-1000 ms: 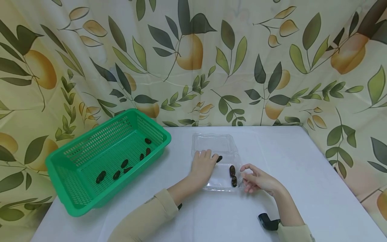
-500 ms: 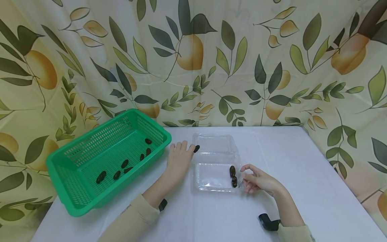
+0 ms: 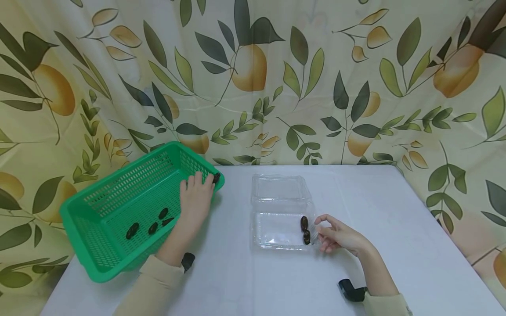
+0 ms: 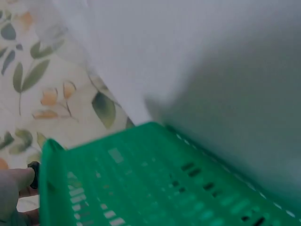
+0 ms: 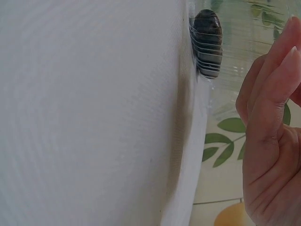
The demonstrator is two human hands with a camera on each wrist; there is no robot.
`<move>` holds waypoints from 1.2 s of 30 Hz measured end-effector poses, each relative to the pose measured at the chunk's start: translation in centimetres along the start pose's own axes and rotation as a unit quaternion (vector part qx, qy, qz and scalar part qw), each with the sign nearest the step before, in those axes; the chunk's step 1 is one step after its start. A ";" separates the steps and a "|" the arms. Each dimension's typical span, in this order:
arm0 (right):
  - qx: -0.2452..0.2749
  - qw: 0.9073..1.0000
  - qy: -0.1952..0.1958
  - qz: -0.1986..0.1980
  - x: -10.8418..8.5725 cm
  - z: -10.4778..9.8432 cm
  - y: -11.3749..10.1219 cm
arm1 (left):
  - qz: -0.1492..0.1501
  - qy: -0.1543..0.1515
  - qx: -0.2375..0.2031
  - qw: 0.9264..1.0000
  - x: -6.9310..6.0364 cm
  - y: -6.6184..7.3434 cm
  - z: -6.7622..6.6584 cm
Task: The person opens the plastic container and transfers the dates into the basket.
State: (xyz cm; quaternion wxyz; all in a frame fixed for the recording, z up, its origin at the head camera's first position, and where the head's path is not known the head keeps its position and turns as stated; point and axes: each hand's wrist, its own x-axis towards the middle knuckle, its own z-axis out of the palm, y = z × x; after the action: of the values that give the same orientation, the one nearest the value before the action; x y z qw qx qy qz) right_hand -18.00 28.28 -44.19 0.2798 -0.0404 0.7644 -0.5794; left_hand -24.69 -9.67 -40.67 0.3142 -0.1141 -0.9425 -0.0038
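Note:
My left hand (image 3: 195, 197) is over the right end of a green plastic basket (image 3: 92, 275). It pinches a dark brown, oval date (image 3: 216, 177) between thumb and fingers; the left wrist view shows the same date (image 4: 34, 174) beside the basket's wall. Several more dates (image 3: 132, 230) lie on the basket floor, some hidden by the hand. In the middle of the table, a clear plastic clamshell box (image 3: 276, 228) stands with its lid folded back. Two dates (image 3: 305, 230) sit end to end along its right side. My right hand (image 3: 341, 237) pinches the box's right rim with bent fingers.
A white cloth covers the table (image 3: 269, 281). Behind it hangs a curtain (image 3: 253, 109) printed with leaves and fruit. A black wrist camera (image 3: 351, 290) sits below the right hand, another (image 3: 187, 262) at the left wrist.
My left hand has moved left from above the clear box to the green basket, carrying the date. The right hand and the box have stayed in place.

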 end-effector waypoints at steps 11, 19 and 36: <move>-0.003 1.000 -0.002 0.004 0.0 0.0 0.0 | -0.104 -0.110 -0.035 0.988 0.5 -4.7 0.2; -0.003 1.000 -0.005 0.003 0.0 0.0 0.0 | -0.138 -0.201 -0.028 0.969 0.1 -5.8 0.3; 0.000 1.000 -0.003 0.005 0.0 0.0 0.1 | -0.163 -0.344 -0.002 0.925 0.0 -6.1 0.5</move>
State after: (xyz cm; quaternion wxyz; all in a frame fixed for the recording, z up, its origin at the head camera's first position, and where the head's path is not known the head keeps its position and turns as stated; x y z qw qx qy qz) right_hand -17.99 28.32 -44.24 0.2852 -0.0386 0.7634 -0.5782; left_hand -26.30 -15.53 -40.68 -0.0351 0.0463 -0.9982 -0.0176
